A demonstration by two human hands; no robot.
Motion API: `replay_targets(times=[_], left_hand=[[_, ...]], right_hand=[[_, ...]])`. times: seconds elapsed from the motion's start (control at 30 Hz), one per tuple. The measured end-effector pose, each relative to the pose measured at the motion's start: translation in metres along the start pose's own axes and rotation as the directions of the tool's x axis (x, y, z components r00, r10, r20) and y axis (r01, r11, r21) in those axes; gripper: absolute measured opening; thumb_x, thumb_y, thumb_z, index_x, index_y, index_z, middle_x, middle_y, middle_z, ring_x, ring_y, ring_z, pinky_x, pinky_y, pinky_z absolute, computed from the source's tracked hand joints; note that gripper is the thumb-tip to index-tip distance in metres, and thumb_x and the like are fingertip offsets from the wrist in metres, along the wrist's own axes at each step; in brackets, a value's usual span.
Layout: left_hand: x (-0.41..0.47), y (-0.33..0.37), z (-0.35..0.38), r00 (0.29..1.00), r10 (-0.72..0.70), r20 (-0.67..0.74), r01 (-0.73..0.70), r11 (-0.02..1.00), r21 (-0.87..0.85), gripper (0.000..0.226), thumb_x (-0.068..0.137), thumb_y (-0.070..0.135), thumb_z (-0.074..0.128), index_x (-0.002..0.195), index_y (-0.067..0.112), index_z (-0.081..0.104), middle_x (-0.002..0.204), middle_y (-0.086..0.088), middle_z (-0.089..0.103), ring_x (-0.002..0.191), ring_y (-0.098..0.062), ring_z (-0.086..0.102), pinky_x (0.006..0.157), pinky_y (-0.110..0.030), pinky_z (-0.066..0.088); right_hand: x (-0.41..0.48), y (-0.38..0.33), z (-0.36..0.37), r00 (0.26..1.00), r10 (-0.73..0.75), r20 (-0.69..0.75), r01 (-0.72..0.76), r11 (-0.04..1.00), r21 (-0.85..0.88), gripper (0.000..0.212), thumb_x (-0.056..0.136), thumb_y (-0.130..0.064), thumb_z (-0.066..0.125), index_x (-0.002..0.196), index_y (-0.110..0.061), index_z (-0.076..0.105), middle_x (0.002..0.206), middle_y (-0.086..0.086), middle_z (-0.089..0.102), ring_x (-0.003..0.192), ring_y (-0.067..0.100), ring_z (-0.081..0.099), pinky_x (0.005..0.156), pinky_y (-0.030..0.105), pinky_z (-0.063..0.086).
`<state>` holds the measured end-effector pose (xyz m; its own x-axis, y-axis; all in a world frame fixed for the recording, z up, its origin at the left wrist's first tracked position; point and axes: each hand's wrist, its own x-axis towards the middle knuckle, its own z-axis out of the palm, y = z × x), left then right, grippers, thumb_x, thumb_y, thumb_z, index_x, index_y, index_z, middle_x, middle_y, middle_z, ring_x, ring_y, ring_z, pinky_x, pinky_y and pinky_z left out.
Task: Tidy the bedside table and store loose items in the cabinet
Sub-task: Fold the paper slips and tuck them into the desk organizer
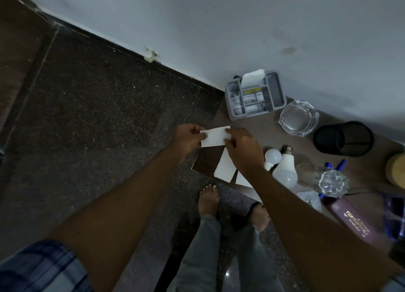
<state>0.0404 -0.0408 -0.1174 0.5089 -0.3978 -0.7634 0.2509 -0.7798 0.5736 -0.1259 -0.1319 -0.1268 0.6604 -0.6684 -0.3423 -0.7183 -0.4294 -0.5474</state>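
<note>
At the brown table's (269,128) corner, left hand (189,137) and right hand (243,148) grip a white paper slip (215,136); a forearm nudge could roll white bulbs (285,168).

1. Paper slip (214,136): plain white.
2. Paper pieces (224,167) on the table: white.
3. Table (274,134): dark brown, faint wood grain.
4. Organiser tray (275,92): grey, with white contents and one yellow strip.
5. Ashtray (298,117): clear, colourless glass.
6. Pen holder (343,137): black, fine mesh pattern.
7. Small bulb (272,157) and large bulb (286,170): white; the large one has a silver cap.
8. Tumbler (324,178): clear glass, faceted cut pattern at the base.
9. Pens (340,164): blue.
10. Bottle (352,221): dull purple, gold lettering.
11. Floor (98,116): dark grey-brown, speckled.
12. Wall (241,18): pale grey-white, with black skirting.
13. Sleeve (39,267): blue and white check.
14. Trousers (197,248): grey.
</note>
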Motion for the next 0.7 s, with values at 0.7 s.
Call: replay_targets(times=[0.7], left_hand=[[-0.071,-0.002,0.02,0.983,-0.013,0.185,0.092,0.902,-0.421,0.03,0.091,0.006,0.07,0.12,0.013,0.067,0.112,-0.006,0.077,0.1,-0.022,0.076,0.079,-0.031,0.061]], right_hand=[[-0.024,-0.01,-0.063,0.972,0.197,0.127,-0.23,0.705,0.671,0.02,0.094,-0.017,0.07,0.079,-0.004,0.066,0.073,0.011,0.07,0.048,0.004,0.06,0.047,0.011,0.043]])
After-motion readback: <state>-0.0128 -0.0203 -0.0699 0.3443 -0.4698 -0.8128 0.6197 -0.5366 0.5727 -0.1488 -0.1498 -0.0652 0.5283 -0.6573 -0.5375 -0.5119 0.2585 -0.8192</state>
